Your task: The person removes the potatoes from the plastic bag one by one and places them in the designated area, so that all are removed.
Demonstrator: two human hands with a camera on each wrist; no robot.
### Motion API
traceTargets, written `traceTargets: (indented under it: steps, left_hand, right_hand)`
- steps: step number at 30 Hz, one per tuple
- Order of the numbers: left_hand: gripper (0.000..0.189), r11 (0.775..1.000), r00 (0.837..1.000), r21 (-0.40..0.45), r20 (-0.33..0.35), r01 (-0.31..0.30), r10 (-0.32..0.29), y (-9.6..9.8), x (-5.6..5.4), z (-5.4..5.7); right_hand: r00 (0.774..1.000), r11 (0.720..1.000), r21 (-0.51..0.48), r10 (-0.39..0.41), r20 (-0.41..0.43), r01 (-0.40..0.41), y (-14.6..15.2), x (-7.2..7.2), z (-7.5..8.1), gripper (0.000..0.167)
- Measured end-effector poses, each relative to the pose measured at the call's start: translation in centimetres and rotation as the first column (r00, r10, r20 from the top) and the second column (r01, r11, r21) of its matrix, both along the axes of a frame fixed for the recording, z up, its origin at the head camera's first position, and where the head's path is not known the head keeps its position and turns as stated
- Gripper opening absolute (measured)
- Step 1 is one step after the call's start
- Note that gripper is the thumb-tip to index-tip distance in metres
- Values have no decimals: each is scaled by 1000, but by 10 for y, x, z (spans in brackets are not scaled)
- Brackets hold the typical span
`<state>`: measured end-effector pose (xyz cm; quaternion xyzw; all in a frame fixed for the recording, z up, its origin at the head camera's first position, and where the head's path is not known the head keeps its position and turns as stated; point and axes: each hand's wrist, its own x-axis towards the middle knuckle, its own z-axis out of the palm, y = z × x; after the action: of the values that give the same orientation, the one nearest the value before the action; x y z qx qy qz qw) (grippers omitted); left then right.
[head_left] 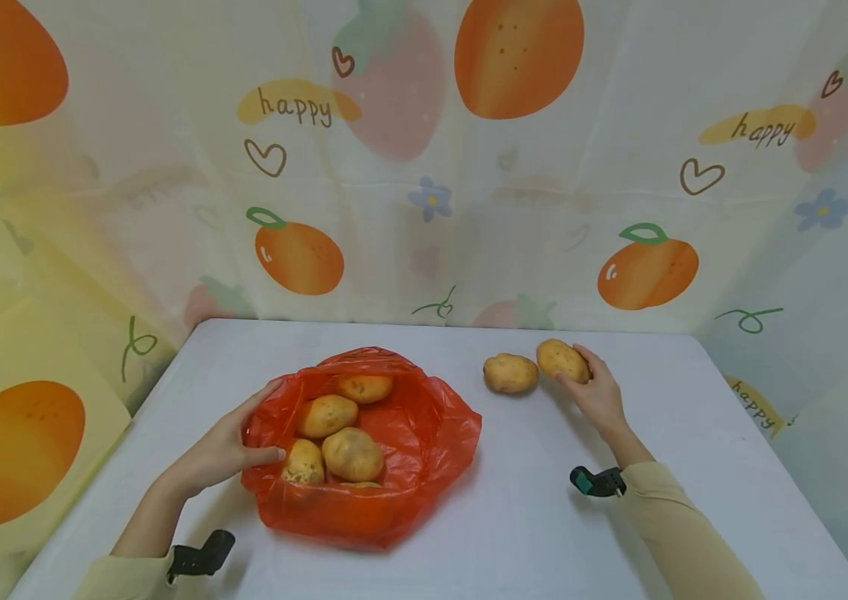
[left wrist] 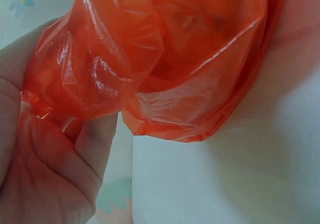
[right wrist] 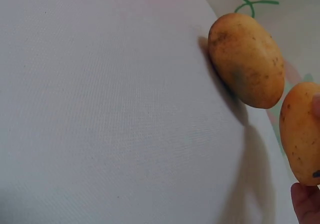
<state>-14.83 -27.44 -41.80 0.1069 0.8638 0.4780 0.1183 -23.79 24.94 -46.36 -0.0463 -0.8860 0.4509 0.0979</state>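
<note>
Your left hand [head_left: 227,446] curves around the left side of the red bag [head_left: 364,523], thumb and fingers wide apart, and the bag hides some fingertips. In the bag you can see four potatoes [head_left: 352,454], plus a thin bit of a fifth potato [head_left: 361,485], mostly hidden by the front edge. Next, a loose potato [head_left: 510,373] sits on the white table [head_left: 521,517]. Just beside it, your right hand [head_left: 600,396] holds another potato [head_left: 561,360], thumb and fingers as far apart as it is wide; the right wrist view cuts both off.
</note>
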Motion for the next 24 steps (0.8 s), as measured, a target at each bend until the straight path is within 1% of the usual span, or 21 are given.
traceTargets:
  steps: [5,11,17,24]
  left_hand:
    - [92,1000,1000,0,1,0,0,0,0,0]
    - [92,1000,1000,2,3,1,-1,-1,-1,-1]
    - [92,1000,1000,-2,1,0,0,-1,0,-1]
    - [92,1000,1000,2,3,1,-1,0,0,-1]
  right_hand:
    - [1000,1000,2,-10,17,10,-1,-1,-2,65]
    - [1000,1000,22,-16,14,15,-4,-2,-2,64]
    - [999,998,48,-31,21,30,-4,-5,-6,64]
    - [999,998,57,-26,32,24,-2,-7,-11,64]
